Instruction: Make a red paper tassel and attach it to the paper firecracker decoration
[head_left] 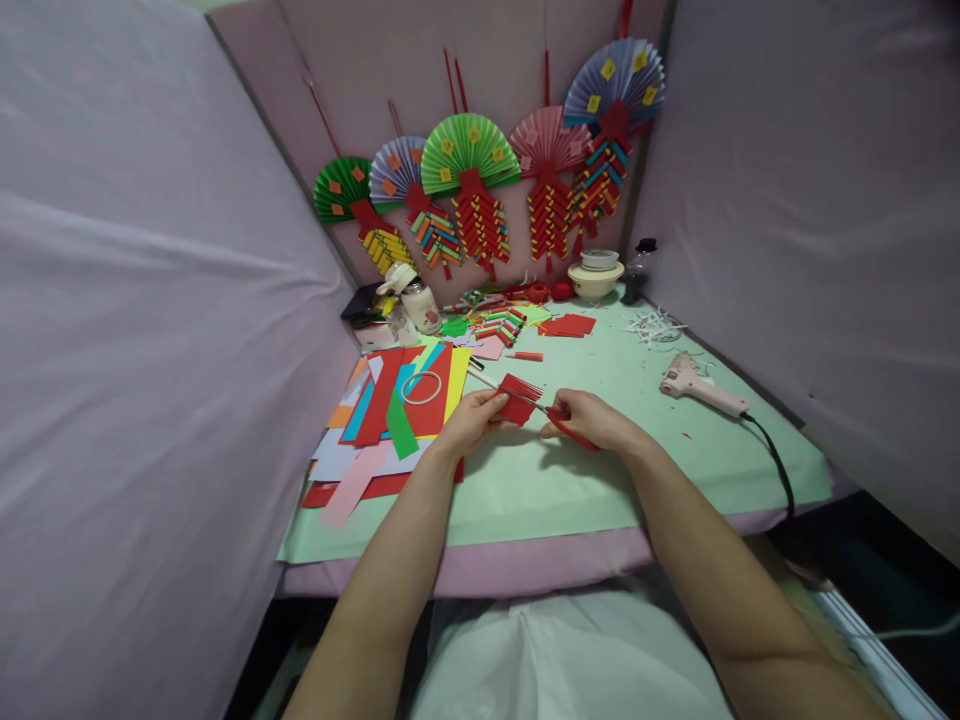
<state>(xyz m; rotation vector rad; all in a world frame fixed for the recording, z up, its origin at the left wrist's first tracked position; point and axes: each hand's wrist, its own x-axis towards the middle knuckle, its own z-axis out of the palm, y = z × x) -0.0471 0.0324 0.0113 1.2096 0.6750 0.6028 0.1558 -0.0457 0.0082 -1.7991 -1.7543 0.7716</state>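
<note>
Crafting station seen from above the worker's arms. The left hand pinches a small red paper piece, already slit into a fringe, just above the green counter; the right hand has its fingers closed round red-handled scissors, whose blades meet the paper's edge. Risk: a slit run too deep would likely sever a strip, and the left fingertips lie near the blades. Room is open toward the counter's near edge; a stack of coloured sheets crowds the left, and a glue gun with its cord lies at the right.
</note>
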